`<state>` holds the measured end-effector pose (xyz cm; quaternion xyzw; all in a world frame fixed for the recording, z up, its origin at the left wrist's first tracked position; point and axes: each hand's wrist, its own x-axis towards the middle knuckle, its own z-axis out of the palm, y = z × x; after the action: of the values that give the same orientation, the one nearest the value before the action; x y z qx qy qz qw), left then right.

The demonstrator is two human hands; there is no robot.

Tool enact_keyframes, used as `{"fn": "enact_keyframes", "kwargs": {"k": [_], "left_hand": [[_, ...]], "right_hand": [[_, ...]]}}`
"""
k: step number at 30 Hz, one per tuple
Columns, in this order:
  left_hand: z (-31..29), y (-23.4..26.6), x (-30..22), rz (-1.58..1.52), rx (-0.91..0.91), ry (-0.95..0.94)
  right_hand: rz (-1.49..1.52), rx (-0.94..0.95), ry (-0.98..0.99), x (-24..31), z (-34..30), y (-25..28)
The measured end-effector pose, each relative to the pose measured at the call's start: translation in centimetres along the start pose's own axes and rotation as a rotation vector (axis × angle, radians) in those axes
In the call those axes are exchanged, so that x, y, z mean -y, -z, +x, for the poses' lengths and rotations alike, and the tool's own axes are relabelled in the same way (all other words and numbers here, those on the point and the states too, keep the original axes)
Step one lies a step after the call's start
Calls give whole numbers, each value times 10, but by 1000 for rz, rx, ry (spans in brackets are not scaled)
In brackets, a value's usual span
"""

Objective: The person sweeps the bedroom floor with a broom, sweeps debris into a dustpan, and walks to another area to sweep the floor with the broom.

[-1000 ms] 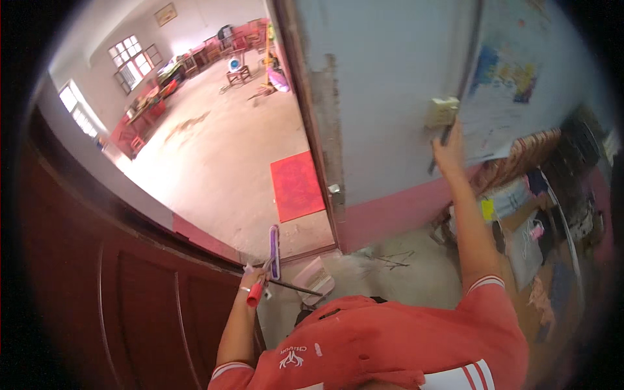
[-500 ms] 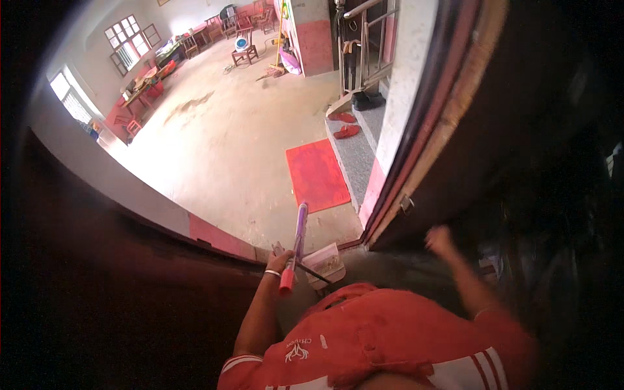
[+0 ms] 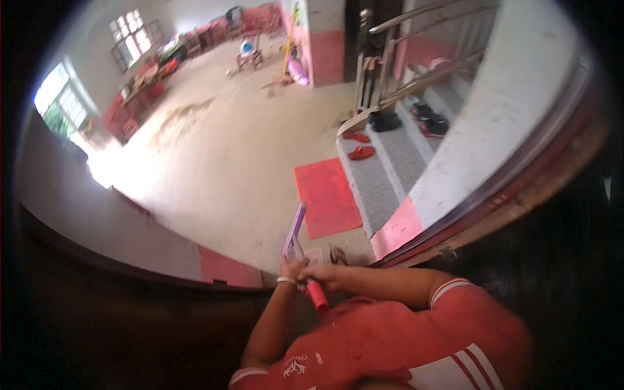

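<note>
My left hand (image 3: 294,268), with a white band at its wrist, is closed around a long purple pole (image 3: 296,227). Against it lies my right hand (image 3: 325,276), also closed, by the pole's red end (image 3: 317,298), which points back toward my red shirt. A thinner, pale rod runs beside the purple pole; whether it is separate I cannot tell. Behind my hands shows part of a pale dustpan (image 3: 313,256), mostly hidden. A foot in a sandal (image 3: 338,255) stands just right of it.
A red mat (image 3: 328,198) lies beyond the doorway. Grey stairs (image 3: 377,170) with a metal railing (image 3: 416,81) rise at the right, holding red slippers (image 3: 361,153) and dark shoes (image 3: 385,121). Farther off stand a chair (image 3: 249,58) and cluttered tables (image 3: 136,97) along the left wall.
My right hand has come in from the right and closed by the pole's red end. That end has swung right, and the dustpan is now more hidden. The view has turned right toward the stairs.
</note>
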<state>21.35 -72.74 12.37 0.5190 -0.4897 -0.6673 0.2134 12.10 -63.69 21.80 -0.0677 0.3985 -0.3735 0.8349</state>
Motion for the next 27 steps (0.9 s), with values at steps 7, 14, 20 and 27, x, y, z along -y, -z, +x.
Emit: {"fn": "enact_keyframes", "kwargs": {"k": [7, 14, 20, 27], "left_hand": [[92, 37, -48, -96, -148, 97], [189, 92, -86, 192, -495, 40], [237, 101, -121, 138, -491, 154], [302, 108, -178, 358, -328, 114]], "right_hand": [[-39, 89, 105, 106, 79, 89], [-161, -239, -60, 248, 88, 188], [-134, -353, -26, 317, 123, 243], [-126, -541, 91, 302, 151, 263]]}}
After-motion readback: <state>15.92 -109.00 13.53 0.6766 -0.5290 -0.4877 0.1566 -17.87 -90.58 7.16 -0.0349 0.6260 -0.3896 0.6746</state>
